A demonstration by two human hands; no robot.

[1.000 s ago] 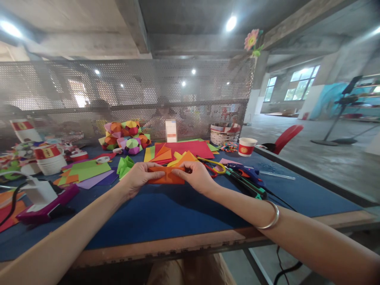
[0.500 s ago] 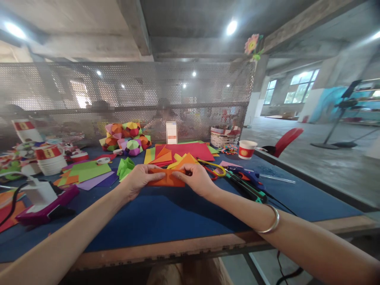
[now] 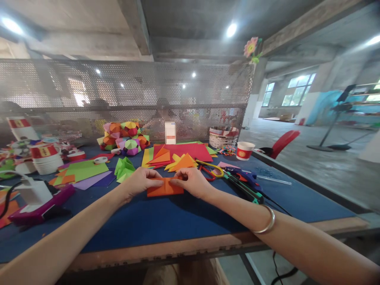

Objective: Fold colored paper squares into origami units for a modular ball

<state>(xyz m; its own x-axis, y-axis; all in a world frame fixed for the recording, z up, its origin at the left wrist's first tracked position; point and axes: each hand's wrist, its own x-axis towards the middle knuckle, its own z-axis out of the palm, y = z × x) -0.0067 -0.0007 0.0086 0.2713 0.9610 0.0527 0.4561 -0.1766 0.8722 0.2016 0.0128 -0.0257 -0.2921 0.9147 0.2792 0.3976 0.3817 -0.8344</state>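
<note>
A folded orange paper point(image 3: 165, 187) lies on the blue table top point(image 3: 166, 221) in front of me. My left hand point(image 3: 139, 182) pinches its upper left edge with thumb and fingers. My right hand point(image 3: 192, 183) pinches its upper right edge, and the fingertips of both hands nearly meet at the paper's top middle. A silver bangle point(image 3: 265, 223) sits on my right forearm.
Behind the paper lie folded orange and yellow pieces point(image 3: 178, 161) on red sheets, a green folded piece point(image 3: 124, 168), scissors point(image 3: 209, 169) and a glue gun point(image 3: 246, 180). Paper balls point(image 3: 124, 138), stacked cups point(image 3: 46, 158), a paper cup point(image 3: 244, 150), a basket point(image 3: 223, 135) and a mesh screen point(image 3: 127, 95) stand further back.
Both hands have lowered the orange paper toward the table and drawn it slightly nearer to me. The fingertips have come closer together on its top edge.
</note>
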